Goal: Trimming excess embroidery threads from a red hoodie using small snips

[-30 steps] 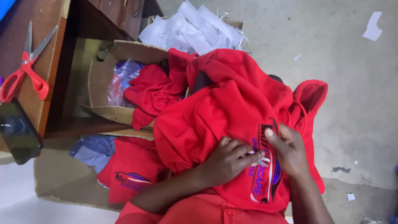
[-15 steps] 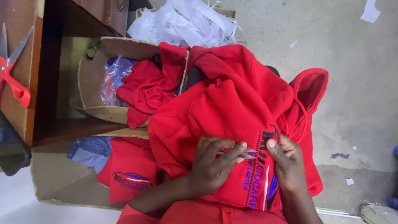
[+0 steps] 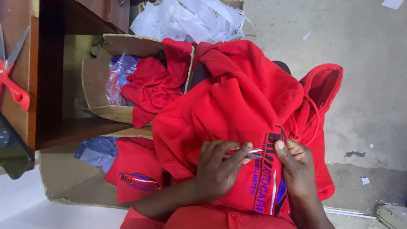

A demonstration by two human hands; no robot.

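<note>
Since red hooded sweatshirt (image 3: 237, 106) lies draped over lap under both hands, soft, limp, light fleece is judged; best pinched near embroidered patch. Small metal snips (image 3: 246, 152) gripped by left hand (image 3: 218, 169); fabric pinched by right hand (image 3: 296, 167).

Soft, even daylight is filling the scene; colours are showing bright. Around the fingers (image 3: 229, 159) detail is staying sharp, only faint shadows lying beneath them.
</note>
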